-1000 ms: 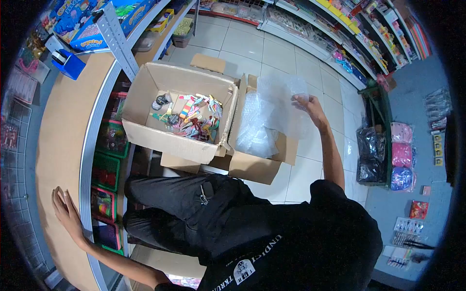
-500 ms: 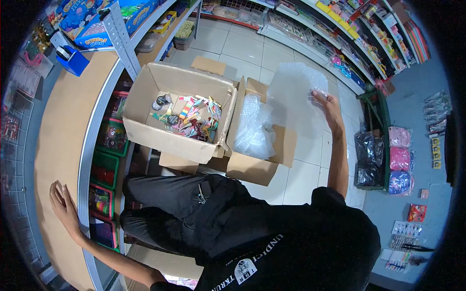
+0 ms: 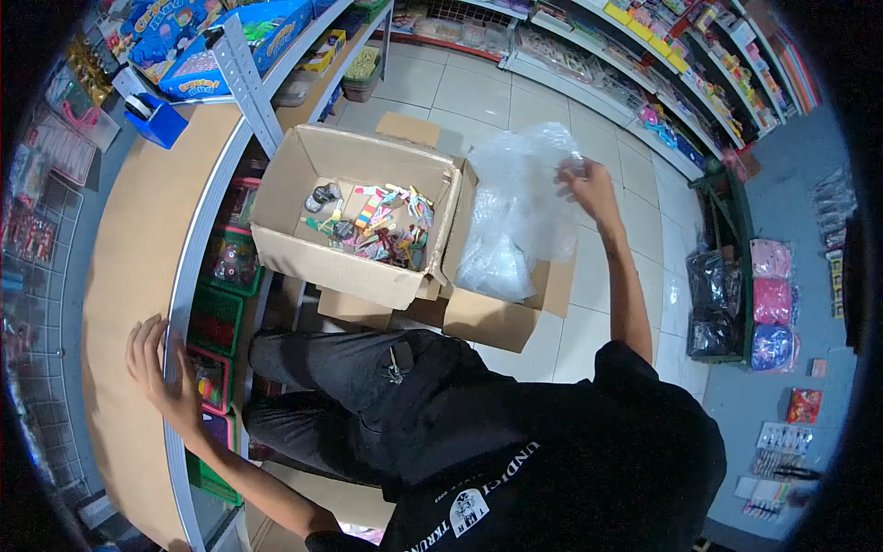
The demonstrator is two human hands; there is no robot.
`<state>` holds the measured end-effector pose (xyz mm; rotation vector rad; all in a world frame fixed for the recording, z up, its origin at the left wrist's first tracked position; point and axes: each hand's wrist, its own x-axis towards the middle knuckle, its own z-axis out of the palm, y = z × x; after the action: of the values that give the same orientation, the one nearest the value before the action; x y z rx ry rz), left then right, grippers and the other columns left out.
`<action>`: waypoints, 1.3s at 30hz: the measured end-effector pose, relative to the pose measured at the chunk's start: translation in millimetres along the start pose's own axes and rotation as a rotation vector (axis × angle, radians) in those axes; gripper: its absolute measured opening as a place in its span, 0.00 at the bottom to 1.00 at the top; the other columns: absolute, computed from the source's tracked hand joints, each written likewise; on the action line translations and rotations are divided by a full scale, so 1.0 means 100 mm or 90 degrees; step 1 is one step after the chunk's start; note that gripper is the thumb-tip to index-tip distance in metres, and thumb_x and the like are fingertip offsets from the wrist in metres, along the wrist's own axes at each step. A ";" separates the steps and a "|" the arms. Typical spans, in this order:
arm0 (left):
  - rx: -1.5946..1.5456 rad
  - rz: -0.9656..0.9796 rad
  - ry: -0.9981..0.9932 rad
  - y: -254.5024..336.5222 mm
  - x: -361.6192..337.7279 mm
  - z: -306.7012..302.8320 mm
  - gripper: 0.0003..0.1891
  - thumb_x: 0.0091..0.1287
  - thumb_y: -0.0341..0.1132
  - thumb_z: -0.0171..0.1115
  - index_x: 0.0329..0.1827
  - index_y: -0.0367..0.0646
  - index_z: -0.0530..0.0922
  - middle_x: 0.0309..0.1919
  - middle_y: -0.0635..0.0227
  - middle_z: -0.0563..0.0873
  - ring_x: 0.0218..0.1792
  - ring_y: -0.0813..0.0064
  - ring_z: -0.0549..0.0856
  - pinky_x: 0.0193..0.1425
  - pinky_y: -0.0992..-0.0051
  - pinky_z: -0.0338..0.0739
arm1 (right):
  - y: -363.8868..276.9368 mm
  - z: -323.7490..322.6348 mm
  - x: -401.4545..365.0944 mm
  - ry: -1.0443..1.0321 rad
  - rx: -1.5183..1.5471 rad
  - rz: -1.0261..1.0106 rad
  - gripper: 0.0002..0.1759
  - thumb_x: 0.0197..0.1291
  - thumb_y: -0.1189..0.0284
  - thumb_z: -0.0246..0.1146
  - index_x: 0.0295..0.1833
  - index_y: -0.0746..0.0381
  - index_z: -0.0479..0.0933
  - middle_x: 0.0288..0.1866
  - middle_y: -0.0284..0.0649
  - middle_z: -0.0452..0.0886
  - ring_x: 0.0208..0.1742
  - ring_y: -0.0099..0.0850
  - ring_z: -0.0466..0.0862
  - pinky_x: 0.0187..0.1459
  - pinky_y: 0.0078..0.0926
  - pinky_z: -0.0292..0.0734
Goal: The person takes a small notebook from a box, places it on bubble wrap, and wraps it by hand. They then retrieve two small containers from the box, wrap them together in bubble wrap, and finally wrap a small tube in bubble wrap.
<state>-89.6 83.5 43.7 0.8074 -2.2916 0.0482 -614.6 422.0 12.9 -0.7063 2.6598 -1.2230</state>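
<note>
My left hand [image 3: 167, 377] is open, fingers parted and directed forward, at the worktop's [image 3: 129, 267] long edge. My right forearm extends forward; my right hand [image 3: 590, 189] turns inward, fingers partly curled and slightly blurred.

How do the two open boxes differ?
The wider box holds small colourful pieces, lying low inside; the narrower box holds bubble wrap that rises past its rim.
The right hand is at the narrower box's wrap; no hand is at the wider box.
Both are brown cardboard.
</note>
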 end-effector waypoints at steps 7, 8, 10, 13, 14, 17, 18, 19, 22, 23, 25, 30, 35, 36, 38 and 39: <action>-0.298 -0.018 -0.016 0.87 0.09 0.43 0.07 0.61 0.21 0.65 0.42 0.37 0.82 0.40 0.59 0.86 0.47 0.59 0.83 0.56 0.64 0.73 | 0.97 0.09 -0.09 -0.083 0.264 0.075 0.23 0.65 0.59 0.63 0.52 0.70 0.81 0.47 0.49 0.85 0.51 0.32 0.84 0.55 0.31 0.78; -0.336 0.027 -0.053 1.11 0.14 0.58 0.06 0.61 0.23 0.65 0.41 0.38 0.82 0.39 0.60 0.86 0.47 0.59 0.83 0.57 0.64 0.72 | 0.76 0.17 -0.18 -0.167 0.157 0.082 0.26 0.66 0.55 0.61 0.53 0.69 0.80 0.50 0.48 0.84 0.54 0.32 0.82 0.59 0.32 0.75; -0.433 0.077 -0.123 1.59 0.17 0.95 0.04 0.63 0.27 0.65 0.40 0.40 0.83 0.41 0.60 0.86 0.48 0.59 0.83 0.59 0.62 0.72 | 0.46 0.41 -0.39 -0.256 0.097 0.071 0.30 0.67 0.49 0.60 0.56 0.67 0.79 0.53 0.45 0.83 0.57 0.34 0.81 0.61 0.33 0.73; -0.712 0.034 -0.313 2.45 0.12 1.53 0.09 0.67 0.28 0.62 0.48 0.39 0.82 0.46 0.55 0.86 0.51 0.59 0.84 0.58 0.66 0.76 | 0.81 0.74 -0.38 -0.237 0.152 0.071 0.29 0.67 0.49 0.61 0.56 0.65 0.79 0.53 0.44 0.84 0.57 0.36 0.81 0.61 0.35 0.73; -0.752 0.059 -0.371 2.70 0.04 1.76 0.10 0.67 0.27 0.61 0.49 0.39 0.81 0.46 0.54 0.86 0.52 0.57 0.84 0.58 0.65 0.76 | 1.02 0.86 -0.33 -0.226 0.157 0.081 0.29 0.67 0.49 0.61 0.57 0.65 0.79 0.53 0.45 0.84 0.57 0.37 0.81 0.61 0.35 0.73; -0.770 0.121 -0.619 3.25 -0.26 2.49 0.14 0.66 0.25 0.58 0.55 0.40 0.78 0.53 0.55 0.84 0.58 0.54 0.82 0.64 0.59 0.73 | 1.55 1.05 -0.30 -0.079 0.060 0.032 0.27 0.66 0.52 0.64 0.54 0.66 0.79 0.53 0.50 0.84 0.57 0.41 0.82 0.58 0.35 0.74; -0.667 0.184 -0.602 3.38 -0.42 2.76 0.16 0.65 0.25 0.58 0.57 0.42 0.78 0.55 0.54 0.84 0.59 0.55 0.81 0.65 0.58 0.72 | 1.58 1.02 -0.30 -0.043 0.031 0.048 0.26 0.66 0.53 0.64 0.54 0.66 0.79 0.52 0.51 0.84 0.55 0.42 0.82 0.57 0.36 0.74; -0.564 0.244 -0.583 3.49 -0.61 3.01 0.19 0.64 0.25 0.57 0.59 0.44 0.78 0.57 0.53 0.83 0.60 0.55 0.81 0.65 0.57 0.71 | 1.58 0.98 -0.33 -0.009 0.001 0.065 0.25 0.65 0.54 0.65 0.53 0.66 0.79 0.51 0.52 0.84 0.54 0.43 0.83 0.55 0.36 0.75; -0.409 0.374 -0.640 3.66 -0.75 3.35 0.23 0.63 0.28 0.58 0.64 0.49 0.76 0.64 0.53 0.77 0.66 0.56 0.75 0.69 0.55 0.66 | 1.35 0.73 -0.43 0.165 -0.226 -0.046 0.20 0.64 0.59 0.66 0.49 0.66 0.80 0.46 0.53 0.85 0.48 0.43 0.85 0.50 0.38 0.77; -0.378 0.413 -0.679 3.68 -0.74 3.42 0.24 0.63 0.29 0.59 0.65 0.50 0.75 0.67 0.53 0.75 0.69 0.56 0.73 0.70 0.55 0.65 | 1.20 0.62 -0.46 0.234 -0.321 -0.112 0.19 0.63 0.60 0.66 0.48 0.66 0.80 0.45 0.53 0.85 0.46 0.43 0.85 0.48 0.39 0.77; -0.315 0.356 -0.825 3.74 -0.72 3.54 0.26 0.65 0.32 0.59 0.68 0.52 0.73 0.71 0.56 0.70 0.73 0.56 0.66 0.73 0.56 0.61 | 0.78 0.32 -0.50 0.112 -0.131 0.142 0.16 0.62 0.63 0.65 0.46 0.66 0.81 0.42 0.54 0.85 0.45 0.43 0.85 0.48 0.42 0.77; -0.229 0.306 -0.666 3.61 -1.01 3.85 0.31 0.70 0.43 0.55 0.77 0.53 0.63 0.76 0.64 0.65 0.77 0.57 0.60 0.81 0.58 0.49 | 0.88 0.38 -0.93 -0.402 0.024 0.192 0.13 0.62 0.68 0.63 0.45 0.67 0.81 0.46 0.57 0.83 0.51 0.46 0.83 0.54 0.45 0.76; -0.226 0.337 -0.677 3.50 -0.88 3.69 0.30 0.68 0.49 0.57 0.72 0.49 0.69 0.71 0.60 0.71 0.74 0.51 0.64 0.78 0.56 0.56 | 1.52 1.05 -1.27 -0.328 -0.200 0.039 0.30 0.63 0.71 0.61 0.71 0.63 0.67 0.72 0.57 0.67 0.73 0.49 0.68 0.72 0.41 0.64; -0.351 0.260 -0.644 3.43 -0.95 3.76 0.29 0.68 0.49 0.57 0.71 0.49 0.71 0.69 0.59 0.74 0.73 0.50 0.66 0.77 0.56 0.58 | 1.62 1.04 -1.20 -0.355 -0.256 0.024 0.39 0.63 0.72 0.60 0.78 0.60 0.54 0.80 0.55 0.54 0.79 0.51 0.56 0.78 0.41 0.54; -0.409 0.206 -0.525 3.42 -0.98 3.75 0.26 0.64 0.45 0.63 0.64 0.46 0.77 0.62 0.56 0.80 0.66 0.46 0.73 0.72 0.56 0.65 | 1.64 1.06 -1.10 -0.257 -0.215 0.049 0.38 0.62 0.72 0.60 0.77 0.61 0.57 0.81 0.54 0.50 0.80 0.56 0.52 0.77 0.45 0.54; -0.431 0.203 -0.537 3.43 -0.89 3.64 0.26 0.63 0.43 0.64 0.63 0.44 0.77 0.62 0.54 0.80 0.65 0.45 0.73 0.72 0.56 0.65 | 1.64 1.07 -1.05 -0.205 -0.196 0.061 0.37 0.61 0.71 0.60 0.77 0.62 0.58 0.82 0.54 0.49 0.80 0.58 0.51 0.77 0.47 0.54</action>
<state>-452.9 316.6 -224.4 0.0772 -2.8812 -1.0418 -547.9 489.3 -188.1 -0.7333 2.5923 -0.6176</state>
